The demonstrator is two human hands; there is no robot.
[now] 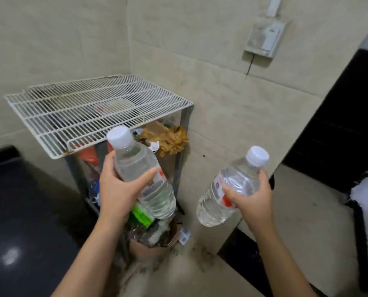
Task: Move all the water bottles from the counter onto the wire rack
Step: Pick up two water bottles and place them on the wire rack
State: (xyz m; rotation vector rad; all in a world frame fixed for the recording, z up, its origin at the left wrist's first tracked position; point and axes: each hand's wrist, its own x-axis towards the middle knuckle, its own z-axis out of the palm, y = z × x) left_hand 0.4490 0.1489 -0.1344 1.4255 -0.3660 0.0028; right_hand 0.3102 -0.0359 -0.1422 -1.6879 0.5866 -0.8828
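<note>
Two bottles (144, 174) gripped by hands (118, 189), near rack (71, 112).

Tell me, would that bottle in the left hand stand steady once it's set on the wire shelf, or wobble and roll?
The bottle in the left hand looks nearly full, so probably fairly heavy and stable upright. The wire shelf is thin spaced bars, so its base might rock slightly. Laid down, its round body would likely roll. Thin clear plastic may dent under a squeeze.
</note>
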